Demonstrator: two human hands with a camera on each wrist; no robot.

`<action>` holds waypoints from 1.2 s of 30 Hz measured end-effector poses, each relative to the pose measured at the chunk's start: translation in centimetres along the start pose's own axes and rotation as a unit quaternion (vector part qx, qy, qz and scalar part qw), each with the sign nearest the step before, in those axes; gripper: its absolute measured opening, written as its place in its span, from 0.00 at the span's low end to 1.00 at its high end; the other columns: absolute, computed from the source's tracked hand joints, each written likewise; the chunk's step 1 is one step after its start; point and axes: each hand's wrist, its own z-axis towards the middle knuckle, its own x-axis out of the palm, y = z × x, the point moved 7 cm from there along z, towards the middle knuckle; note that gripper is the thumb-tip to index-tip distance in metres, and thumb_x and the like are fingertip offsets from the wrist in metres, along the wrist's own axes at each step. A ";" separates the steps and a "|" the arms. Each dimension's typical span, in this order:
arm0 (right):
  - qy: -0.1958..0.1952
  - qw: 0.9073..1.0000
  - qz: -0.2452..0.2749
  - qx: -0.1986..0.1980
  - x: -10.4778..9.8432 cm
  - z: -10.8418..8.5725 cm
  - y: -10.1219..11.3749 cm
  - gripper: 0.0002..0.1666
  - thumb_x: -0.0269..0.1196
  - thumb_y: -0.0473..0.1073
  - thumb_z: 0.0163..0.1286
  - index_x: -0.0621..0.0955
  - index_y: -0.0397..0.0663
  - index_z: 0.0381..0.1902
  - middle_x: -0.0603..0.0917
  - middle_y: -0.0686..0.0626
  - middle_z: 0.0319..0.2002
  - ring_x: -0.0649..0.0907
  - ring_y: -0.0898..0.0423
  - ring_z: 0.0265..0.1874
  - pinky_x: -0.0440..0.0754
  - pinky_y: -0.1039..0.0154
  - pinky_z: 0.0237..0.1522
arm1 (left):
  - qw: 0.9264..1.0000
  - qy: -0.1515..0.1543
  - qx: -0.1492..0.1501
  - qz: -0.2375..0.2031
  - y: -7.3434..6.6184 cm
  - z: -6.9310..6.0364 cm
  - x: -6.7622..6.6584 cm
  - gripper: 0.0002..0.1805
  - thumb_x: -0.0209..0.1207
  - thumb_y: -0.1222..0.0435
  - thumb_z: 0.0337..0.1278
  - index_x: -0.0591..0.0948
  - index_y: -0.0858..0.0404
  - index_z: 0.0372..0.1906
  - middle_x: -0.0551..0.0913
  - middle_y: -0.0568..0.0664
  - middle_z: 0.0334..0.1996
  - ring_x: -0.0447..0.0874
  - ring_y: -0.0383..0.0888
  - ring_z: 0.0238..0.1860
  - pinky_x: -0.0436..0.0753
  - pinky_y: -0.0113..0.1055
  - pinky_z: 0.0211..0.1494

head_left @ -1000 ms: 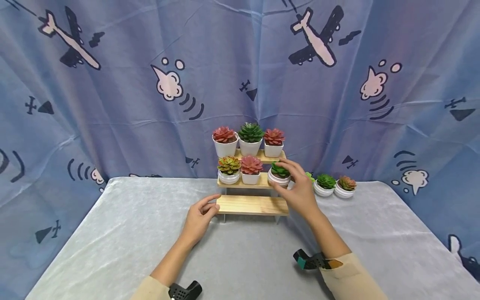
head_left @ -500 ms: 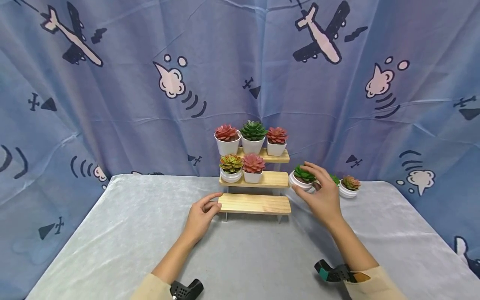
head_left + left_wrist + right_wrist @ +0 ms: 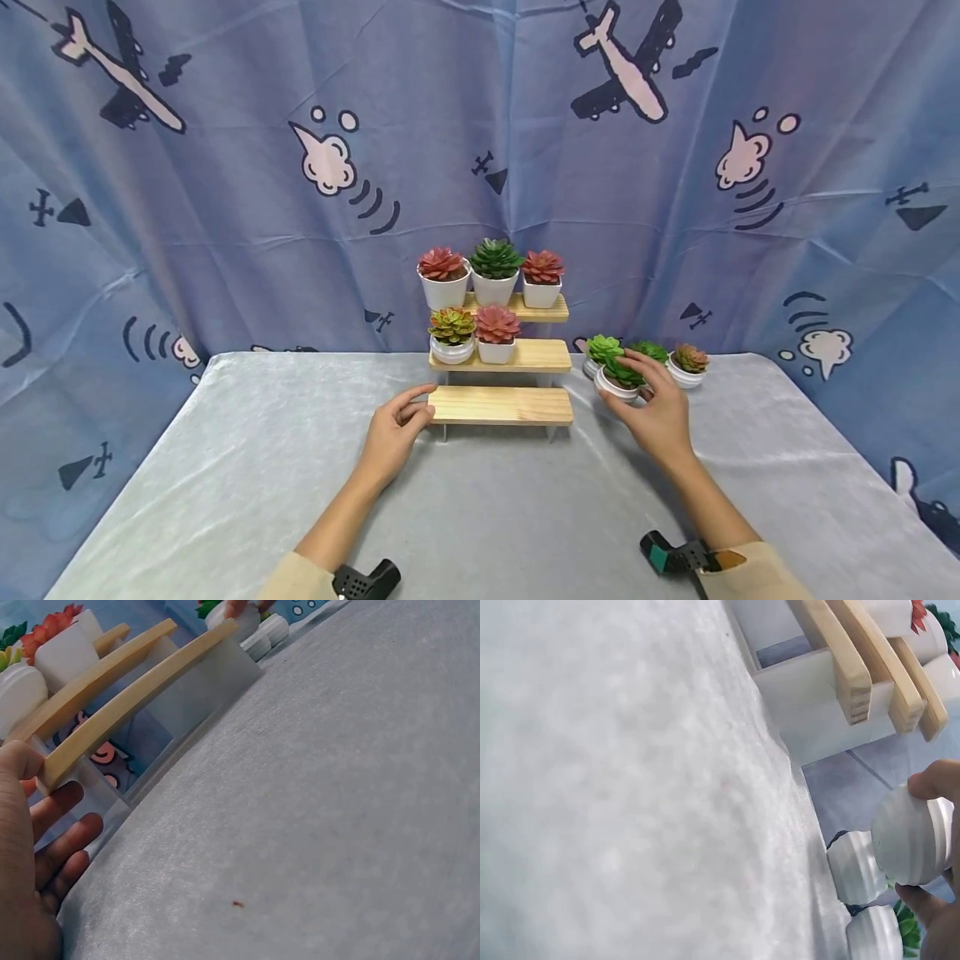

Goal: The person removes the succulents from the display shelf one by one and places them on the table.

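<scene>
Underneath, pale grey cloth [image 3: 525,508]; behind, airplane-print curtain [image 3: 420,150]

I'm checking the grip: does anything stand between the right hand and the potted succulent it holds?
Nothing visible does. The right hand grips the white pot directly; the bright green succulent, another green one and the orange-brown one stand farther back.

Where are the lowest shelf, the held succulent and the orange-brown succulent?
Lowest shelf [image 3: 501,404]: head view, middle of its top.
Held succulent [image 3: 621,375]: head view, green leaves.
Orange-brown succulent [image 3: 689,362]: head view, its leaves.
</scene>
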 end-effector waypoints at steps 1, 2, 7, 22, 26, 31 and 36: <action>-0.002 1.000 0.000 0.000 0.1 -0.1 -0.3 0.30 0.77 0.32 0.52 0.84 0.40 0.56 0.80 0.41 0.64 0.76 0.56 0.62 0.69 0.89 0.49 | 1.000 0.001 -0.001 0.002 0.0 0.0 0.0 0.18 0.62 0.63 0.67 0.83 0.57 0.60 0.91 0.57 0.45 0.88 0.38 0.45 0.81 0.26 0.47; -0.002 1.000 -0.001 0.001 0.2 -0.1 -0.5 0.30 0.76 0.31 0.52 0.84 0.40 0.56 0.80 0.41 0.64 0.77 0.52 0.62 0.69 0.89 0.49 | 1.000 0.002 -0.002 0.003 0.0 0.0 0.0 0.18 0.62 0.63 0.67 0.83 0.57 0.60 0.91 0.57 0.45 0.88 0.39 0.46 0.81 0.26 0.47; -0.001 1.000 0.002 0.008 0.6 -0.5 -1.7 0.30 0.77 0.31 0.52 0.84 0.40 0.56 0.80 0.40 0.64 0.77 0.48 0.62 0.69 0.89 0.48 | 1.000 0.006 -0.006 0.002 0.1 0.0 0.0 0.18 0.62 0.63 0.67 0.83 0.56 0.61 0.91 0.56 0.46 0.89 0.42 0.48 0.81 0.26 0.48; 0.042 0.999 -0.002 0.002 1.6 -1.0 -3.5 0.30 0.77 0.34 0.56 0.83 0.43 0.58 0.77 0.42 0.67 0.74 0.40 0.67 0.67 0.89 0.49 | 1.000 0.004 -0.004 -0.007 0.0 -0.2 0.0 0.19 0.62 0.64 0.67 0.83 0.58 0.61 0.90 0.58 0.46 0.88 0.38 0.46 0.81 0.25 0.48; 0.050 0.999 0.016 -0.002 1.7 -1.0 -3.5 0.31 0.77 0.32 0.55 0.83 0.42 0.58 0.77 0.40 0.67 0.73 0.38 0.68 0.66 0.89 0.52 | 1.000 0.007 -0.005 -0.012 -0.2 -0.1 0.1 0.19 0.62 0.64 0.68 0.82 0.58 0.61 0.90 0.59 0.47 0.88 0.38 0.46 0.81 0.25 0.48; 0.054 0.998 0.011 0.018 1.8 -1.1 -3.7 0.30 0.76 0.35 0.57 0.82 0.43 0.58 0.77 0.41 0.68 0.73 0.41 0.69 0.67 0.89 0.51 | 1.000 0.008 -0.008 -0.008 -0.1 -0.2 0.0 0.19 0.62 0.63 0.68 0.82 0.57 0.62 0.90 0.58 0.47 0.88 0.42 0.48 0.81 0.26 0.48; 0.052 0.998 0.016 0.031 1.8 -1.1 -3.8 0.29 0.75 0.36 0.59 0.82 0.43 0.59 0.77 0.43 0.68 0.73 0.44 0.69 0.68 0.89 0.51 | 1.000 0.008 -0.009 -0.006 0.0 -0.1 -0.1 0.19 0.62 0.62 0.68 0.82 0.57 0.62 0.90 0.57 0.47 0.88 0.41 0.48 0.81 0.26 0.48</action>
